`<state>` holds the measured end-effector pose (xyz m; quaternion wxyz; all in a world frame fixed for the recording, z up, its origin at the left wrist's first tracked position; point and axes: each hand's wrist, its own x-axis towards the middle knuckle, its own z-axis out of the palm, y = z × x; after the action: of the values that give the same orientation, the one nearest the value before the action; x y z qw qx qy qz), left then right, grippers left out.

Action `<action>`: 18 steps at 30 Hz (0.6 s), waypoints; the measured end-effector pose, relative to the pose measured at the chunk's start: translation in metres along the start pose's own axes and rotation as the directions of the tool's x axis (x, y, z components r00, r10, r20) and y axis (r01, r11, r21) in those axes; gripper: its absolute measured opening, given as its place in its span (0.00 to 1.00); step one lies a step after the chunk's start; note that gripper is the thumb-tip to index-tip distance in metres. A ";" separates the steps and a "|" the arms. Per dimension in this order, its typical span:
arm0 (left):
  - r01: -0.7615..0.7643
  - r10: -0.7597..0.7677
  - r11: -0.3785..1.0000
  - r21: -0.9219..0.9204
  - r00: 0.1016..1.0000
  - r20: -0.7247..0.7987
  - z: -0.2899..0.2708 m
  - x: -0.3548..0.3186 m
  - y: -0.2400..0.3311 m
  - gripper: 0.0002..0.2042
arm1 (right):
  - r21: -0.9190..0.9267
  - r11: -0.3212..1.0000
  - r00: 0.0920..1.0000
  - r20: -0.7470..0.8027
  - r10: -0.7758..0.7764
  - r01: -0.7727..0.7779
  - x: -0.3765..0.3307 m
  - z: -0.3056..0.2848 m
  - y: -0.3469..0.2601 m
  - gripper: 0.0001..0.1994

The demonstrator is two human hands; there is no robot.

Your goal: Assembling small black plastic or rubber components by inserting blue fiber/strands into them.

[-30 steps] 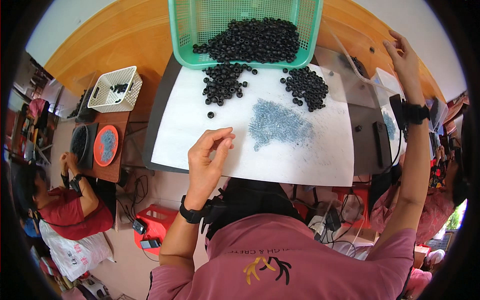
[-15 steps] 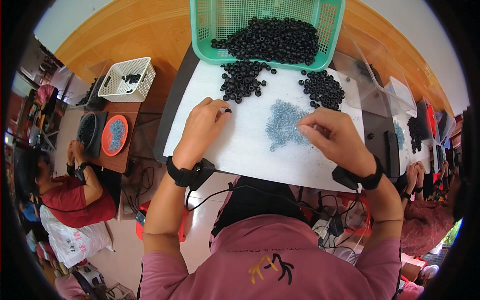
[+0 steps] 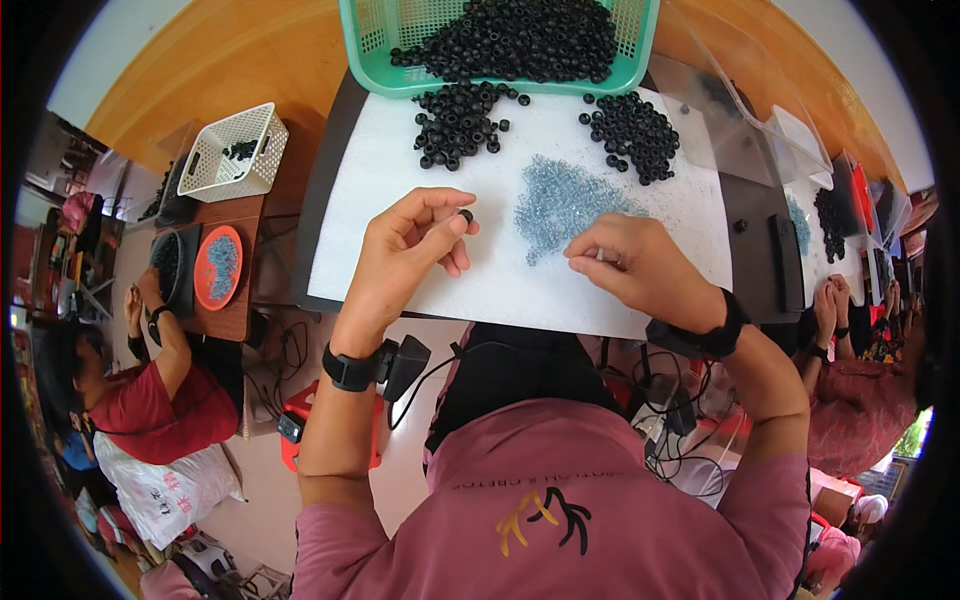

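Observation:
My left hand [image 3: 415, 240] is raised over the white sheet [image 3: 350, 225], pinching one small round black bead [image 3: 465, 215] between thumb and forefinger. My right hand [image 3: 640, 262] has its thumb and fingers pressed together just below a spread heap of tiny clear-blue pieces [image 3: 565, 200]. A pale speck shows at its fingertips, too small to name. Beyond my hands lie two loose piles of black beads, a left pile [image 3: 455, 125] and a right pile [image 3: 632, 138]. Many more of the beads fill a green mesh basket [image 3: 400, 88] at the far edge.
A clear plastic box [image 3: 745, 135] and a black oblong object [image 3: 787, 280] are to the right. On the left, a co-worker in red [image 3: 165, 400] sits by a white basket [image 3: 235, 155] and an orange plate [image 3: 215, 290]. Another person [image 3: 865, 410] works at right. Cables hang below my table.
My left hand has turned and opened its other fingers, still pinching the bead. My right hand has drawn back to the near edge of the blue heap. The whole view has shifted slightly.

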<state>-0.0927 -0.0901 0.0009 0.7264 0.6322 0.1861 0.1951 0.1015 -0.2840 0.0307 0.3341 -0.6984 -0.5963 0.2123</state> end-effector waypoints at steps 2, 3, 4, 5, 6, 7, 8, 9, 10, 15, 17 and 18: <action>0.028 -0.028 0.999 -0.020 1.000 -0.003 0.004 -0.005 -0.001 0.12 | -0.096 0.995 0.999 0.017 -0.036 0.038 -0.004 0.005 0.002 0.04; 0.054 -0.055 0.998 -0.040 0.998 -0.009 0.006 -0.008 -0.002 0.13 | -0.086 0.995 0.998 0.009 -0.055 0.056 -0.006 0.008 0.003 0.04; 0.054 -0.055 0.998 -0.038 0.998 -0.008 0.007 -0.010 -0.003 0.13 | -0.112 0.990 0.996 -0.014 -0.089 0.087 -0.006 0.011 0.004 0.04; 0.061 -0.061 0.997 -0.050 0.998 -0.008 0.008 -0.012 -0.004 0.13 | -0.152 0.983 0.993 -0.033 -0.111 0.104 -0.006 0.014 0.004 0.05; 0.067 -0.068 0.996 -0.063 0.998 -0.008 0.010 -0.014 -0.005 0.12 | -0.139 0.984 0.992 -0.040 -0.117 0.111 -0.006 0.016 0.005 0.05; 0.070 -0.071 0.996 -0.062 0.997 -0.005 0.011 -0.016 -0.006 0.12 | -0.207 0.968 0.988 -0.032 -0.151 0.141 -0.004 0.017 0.006 0.05; 0.050 -0.050 0.997 -0.056 0.999 0.001 0.012 -0.018 -0.007 0.12 | -0.272 0.947 0.982 -0.021 -0.185 0.173 -0.002 0.019 0.006 0.05; 0.029 -0.029 0.998 -0.050 1.000 0.006 0.013 -0.020 -0.008 0.12 | -0.271 0.947 0.983 -0.023 -0.183 0.171 0.000 0.020 0.007 0.05; 0.030 -0.030 0.998 -0.049 1.000 0.007 0.014 -0.022 -0.008 0.12 | -0.296 0.935 0.977 -0.027 -0.210 0.193 0.002 0.022 0.007 0.05; 0.104 -0.105 0.993 0.051 0.994 0.015 0.020 -0.032 -0.007 0.13 | -0.396 0.897 0.976 -0.006 -0.218 0.198 0.012 0.026 0.006 0.05; 0.111 -0.111 0.994 0.020 0.993 0.042 0.024 -0.036 -0.008 0.12 | -0.409 0.891 0.978 0.018 -0.207 0.196 0.016 0.028 0.006 0.06; 0.109 -0.106 0.994 -0.028 0.992 0.074 0.027 -0.037 -0.009 0.12 | -0.405 0.890 0.974 0.011 -0.225 0.210 0.019 0.029 0.006 0.06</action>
<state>-0.1100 -0.1327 -0.0033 0.7522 0.6162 0.1903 0.1355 0.0889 -0.2600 0.0081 0.2154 -0.6846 -0.6955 0.0334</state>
